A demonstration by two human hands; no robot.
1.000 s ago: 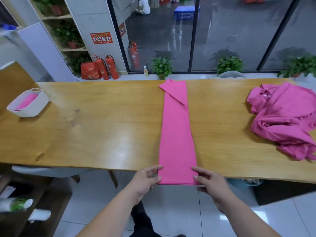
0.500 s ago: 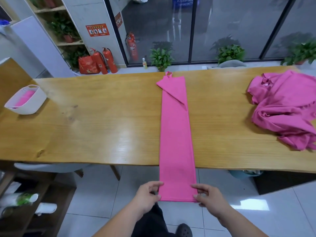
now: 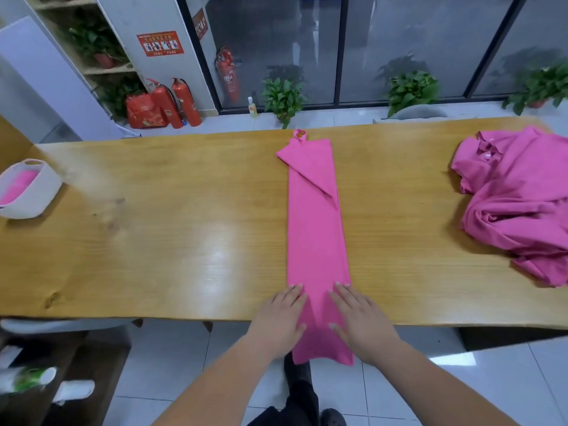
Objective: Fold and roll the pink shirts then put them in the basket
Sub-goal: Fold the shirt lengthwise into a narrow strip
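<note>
We see the folded shirt point(image 3: 316, 235) lying as a long narrow strip across the table point(image 3: 184, 226), from the far edge to the near edge. Its near end hangs over the near edge. Both hands lie flat on the strip at the near edge. The left hand point(image 3: 281, 321) is on its left side and the right hand point(image 3: 359, 321) on its right side, with fingers straight, pressing down and gripping nothing. A crumpled pile of pink shirts point(image 3: 516, 204) lies at the right end of the table. The white basket point(image 3: 33, 192) stands at the left end, with something pink inside.
</note>
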